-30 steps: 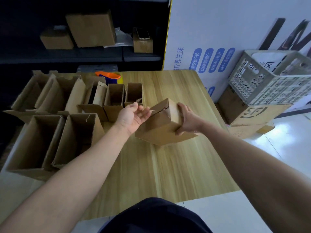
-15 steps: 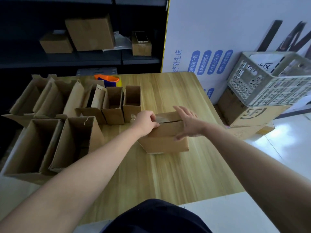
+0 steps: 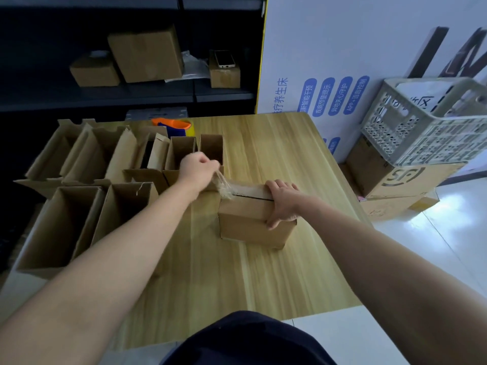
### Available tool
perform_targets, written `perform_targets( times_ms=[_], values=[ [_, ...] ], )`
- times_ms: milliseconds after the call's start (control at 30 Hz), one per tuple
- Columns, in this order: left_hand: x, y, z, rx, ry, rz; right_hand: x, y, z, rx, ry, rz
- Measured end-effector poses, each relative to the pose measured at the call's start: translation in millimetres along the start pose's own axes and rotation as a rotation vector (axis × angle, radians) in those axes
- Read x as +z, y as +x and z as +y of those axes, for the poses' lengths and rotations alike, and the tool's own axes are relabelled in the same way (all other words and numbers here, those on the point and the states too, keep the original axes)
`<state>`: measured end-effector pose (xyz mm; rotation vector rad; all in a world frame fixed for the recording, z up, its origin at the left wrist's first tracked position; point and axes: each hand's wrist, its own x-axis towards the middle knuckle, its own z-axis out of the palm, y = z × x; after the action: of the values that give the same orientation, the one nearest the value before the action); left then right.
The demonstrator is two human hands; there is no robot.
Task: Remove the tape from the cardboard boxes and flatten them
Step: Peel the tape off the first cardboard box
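The box stands mid-surface, bare wood before it and rightward to the edge, open boxes crowding the left; left hand fingers pinch the tape lifted off its top, right hand fingers clasp its top.

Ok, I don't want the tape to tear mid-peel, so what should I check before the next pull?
1. Left hand grip on tape: ok, pinches the lifted end.
2. Right hand steadies box: ok, fingers on top, thumb on front.
3. Box flat on table: ok.
4. Tape fully off: not ok, part lies stuck along the top.
5. Tape's far end free of right hand: cannot tell, hidden.
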<state>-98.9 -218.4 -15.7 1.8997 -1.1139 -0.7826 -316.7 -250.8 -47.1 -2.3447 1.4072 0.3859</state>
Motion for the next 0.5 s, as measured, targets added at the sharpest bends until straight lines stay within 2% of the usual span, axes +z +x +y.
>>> perform_targets(
  times_ms=[100, 167, 367, 433, 500],
  values=[
    [-16, -6, -21, -0.394, -0.657, -0.048, -2, 1, -2, 0.017, -0.008, -0.014],
    [-15, -9, -31, -0.464, -0.774, -0.077, -3, 2, -4, 0.023, -0.014, -0.025],
    [-3, -7, -43, -0.557, -0.641, 0.229, -2, 3, -4, 0.039, -0.027, -0.024],
    [1, -9, -47, -0.458, -0.461, 0.182, -1, 3, -5, 0.043, -0.028, -0.024],
    [8, -13, -46, -0.281, -0.103, 0.029, -1, 4, -6, 0.048, -0.033, -0.025]
  ],
)
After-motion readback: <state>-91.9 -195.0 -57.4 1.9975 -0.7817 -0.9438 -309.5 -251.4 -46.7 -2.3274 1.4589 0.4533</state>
